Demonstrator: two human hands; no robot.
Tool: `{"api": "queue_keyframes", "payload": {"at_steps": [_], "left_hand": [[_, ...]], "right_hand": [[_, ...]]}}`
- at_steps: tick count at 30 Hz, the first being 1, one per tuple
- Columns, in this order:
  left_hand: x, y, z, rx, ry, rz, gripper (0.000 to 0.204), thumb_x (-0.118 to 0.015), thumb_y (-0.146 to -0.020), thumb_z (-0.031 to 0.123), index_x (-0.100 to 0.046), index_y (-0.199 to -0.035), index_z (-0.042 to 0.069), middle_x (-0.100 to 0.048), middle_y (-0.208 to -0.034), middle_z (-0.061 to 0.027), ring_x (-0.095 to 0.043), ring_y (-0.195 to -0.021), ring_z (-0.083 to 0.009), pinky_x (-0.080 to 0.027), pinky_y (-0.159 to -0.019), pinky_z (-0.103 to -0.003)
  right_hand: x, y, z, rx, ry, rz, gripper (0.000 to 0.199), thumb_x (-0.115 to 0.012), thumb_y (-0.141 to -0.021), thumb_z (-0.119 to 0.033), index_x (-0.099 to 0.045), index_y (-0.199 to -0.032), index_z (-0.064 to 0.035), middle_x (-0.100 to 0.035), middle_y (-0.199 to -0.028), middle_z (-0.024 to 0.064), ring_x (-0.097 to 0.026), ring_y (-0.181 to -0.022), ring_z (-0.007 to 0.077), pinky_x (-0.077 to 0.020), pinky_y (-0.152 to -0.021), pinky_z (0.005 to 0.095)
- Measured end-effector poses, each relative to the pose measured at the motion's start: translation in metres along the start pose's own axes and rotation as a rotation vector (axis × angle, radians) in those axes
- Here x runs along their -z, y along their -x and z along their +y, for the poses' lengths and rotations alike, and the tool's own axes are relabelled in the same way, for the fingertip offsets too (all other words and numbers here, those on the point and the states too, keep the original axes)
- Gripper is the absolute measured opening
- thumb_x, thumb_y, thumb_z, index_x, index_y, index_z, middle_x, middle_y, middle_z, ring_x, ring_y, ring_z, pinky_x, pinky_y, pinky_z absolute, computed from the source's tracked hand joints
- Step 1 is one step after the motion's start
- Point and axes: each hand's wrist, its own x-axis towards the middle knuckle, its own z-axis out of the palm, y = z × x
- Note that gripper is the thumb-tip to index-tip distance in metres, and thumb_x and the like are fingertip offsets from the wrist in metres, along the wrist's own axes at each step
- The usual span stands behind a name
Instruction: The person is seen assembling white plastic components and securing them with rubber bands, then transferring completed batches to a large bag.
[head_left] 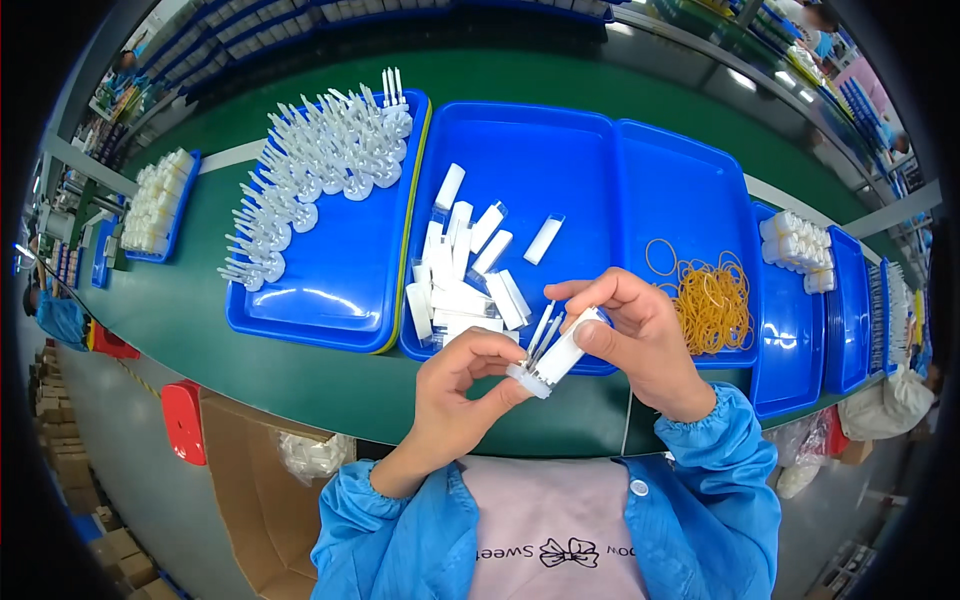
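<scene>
Head view: green table (590, 420) bearing blue trays.
Left tray (345, 250): rows of pronged parts (300, 175).
Middle tray (530, 150): heaped sleeves (450, 270); hands hide some of its near edge.
Left hand (450, 395): grip clamped on held part (530, 380), tilted, before that edge.
Right hand (650, 345): grip clamped on white sleeve (565, 350) at the prongs; cannot tell if seated.
Right tray (680, 180): tangled bands (712, 305).
Far right: white rolls (797, 250).

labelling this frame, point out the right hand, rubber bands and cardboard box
Right hand (646, 342), head view: middle of hand
Rubber bands (714, 308), head view: pile's middle
Cardboard box (246, 490), head view: brown wall
</scene>
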Motion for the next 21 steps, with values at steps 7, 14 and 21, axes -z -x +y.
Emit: {"api": "queue_keyframes", "payload": {"at_steps": [7,14,21], "left_hand": [[0.005,0.001,-0.006,-0.031,0.000,-0.027,0.023,-0.070,-0.081,-0.002,-0.060,-0.103,-0.001,-0.059,-0.104,-0.0095,-0.062,-0.096,-0.0169,-0.052,-0.088,-0.031],[0.006,0.002,-0.002,-0.026,-0.071,-0.017,0.022,-0.071,-0.079,-0.002,-0.061,-0.099,0.000,-0.060,-0.101,-0.0092,-0.062,-0.094,-0.0161,-0.053,-0.085,-0.030],[0.011,-0.008,0.008,-0.007,-0.207,0.057,0.023,-0.072,-0.078,-0.005,-0.057,-0.096,0.000,-0.058,-0.096,-0.0078,-0.063,-0.089,-0.0164,-0.053,-0.081,-0.030]], "right_hand": [[-0.002,-0.003,-0.001,0.009,-0.010,-0.017,0.019,-0.069,-0.086,-0.013,-0.061,-0.098,-0.0009,-0.062,-0.106,0.0119,-0.054,-0.114,0.0200,-0.0414,-0.095,0.0327],[0.000,-0.006,-0.003,-0.027,0.054,-0.072,0.024,-0.067,-0.088,-0.018,-0.062,-0.103,-0.0003,-0.062,-0.108,0.0108,-0.054,-0.111,0.0174,-0.0408,-0.096,0.0319],[0.054,-0.084,0.008,0.406,1.062,0.170,0.023,-0.061,-0.087,-0.024,-0.069,-0.095,-0.0046,-0.065,-0.099,0.0100,-0.060,-0.099,0.0292,-0.0415,-0.097,0.0361]]}}
